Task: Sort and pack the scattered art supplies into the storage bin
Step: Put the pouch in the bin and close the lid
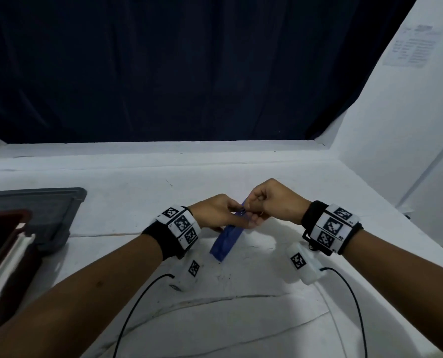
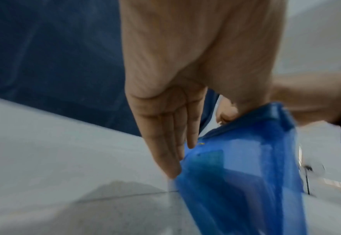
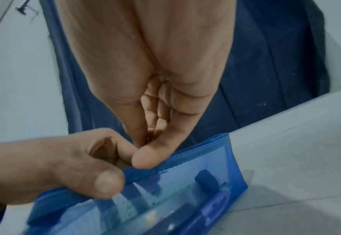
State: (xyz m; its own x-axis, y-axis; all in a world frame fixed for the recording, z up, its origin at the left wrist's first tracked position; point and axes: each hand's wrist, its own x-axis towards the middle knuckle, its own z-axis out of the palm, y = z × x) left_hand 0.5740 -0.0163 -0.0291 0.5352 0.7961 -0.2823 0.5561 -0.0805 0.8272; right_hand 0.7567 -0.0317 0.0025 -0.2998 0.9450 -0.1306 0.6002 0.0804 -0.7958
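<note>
A blue see-through zip pouch (image 1: 226, 241) stands tilted on the white table (image 1: 241, 319) between my hands. Pens and a dark round piece show inside the pouch (image 3: 165, 198). My left hand (image 1: 237, 215) pinches its top edge: the thumb (image 3: 105, 182) presses one side, while straight fingers (image 2: 173, 143) lie along the other side of the pouch (image 2: 236, 174). My right hand (image 1: 251, 213) pinches the zip line at the pouch's top with thumb and fingertips (image 3: 143, 143). The dark grey storage bin (image 1: 60, 197) sits at the far left.
Inside the bin lie a dark red case (image 1: 8, 228) and a white oblong piece (image 1: 8, 262). A dark blue curtain (image 1: 189, 73) hangs behind the table, and a white wall (image 1: 408, 125) closes the right side. Black wrist cables (image 1: 137, 306) trail over the near table.
</note>
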